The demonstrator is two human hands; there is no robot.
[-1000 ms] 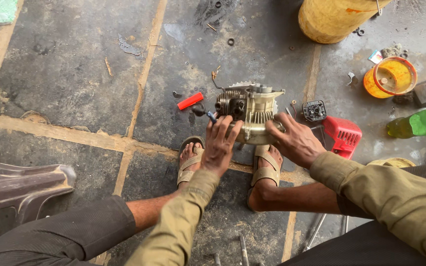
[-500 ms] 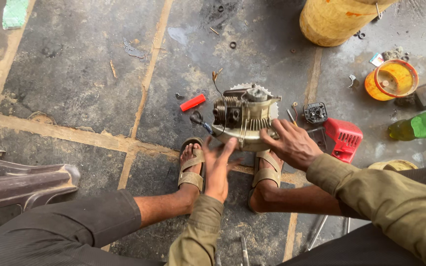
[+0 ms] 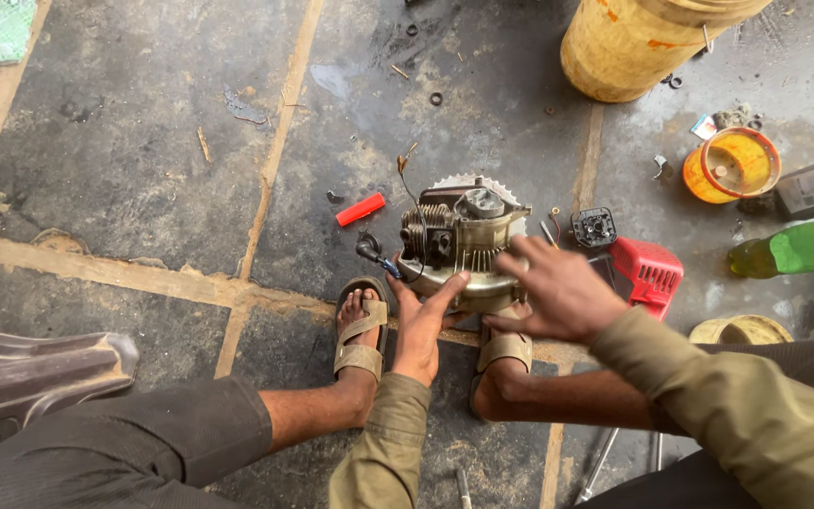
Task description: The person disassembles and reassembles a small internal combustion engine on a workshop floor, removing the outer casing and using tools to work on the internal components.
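Observation:
A small grey engine [image 3: 463, 236] with cooling fins and a toothed flywheel stands on the stone floor between my sandalled feet. My left hand [image 3: 423, 325] rests against its near lower edge, fingers spread. My right hand [image 3: 558, 292] hovers at its right side, fingers extended and slightly blurred. A black spark plug cap on a wire [image 3: 369, 250] hangs off the engine's left side. Neither hand holds anything.
A red handle piece [image 3: 361, 209] lies left of the engine. A red plastic cover [image 3: 650, 273] and a small black part [image 3: 594, 227] lie to the right. A yellow drum [image 3: 633, 38], an orange container [image 3: 732, 165], a green bottle [image 3: 798, 248] and loose washers surround them. A chair leg [image 3: 40, 372] is at left.
The engine has been turned and stood more upright. My left hand dropped from its top to its near lower edge, and my right hand lifted off its right side.

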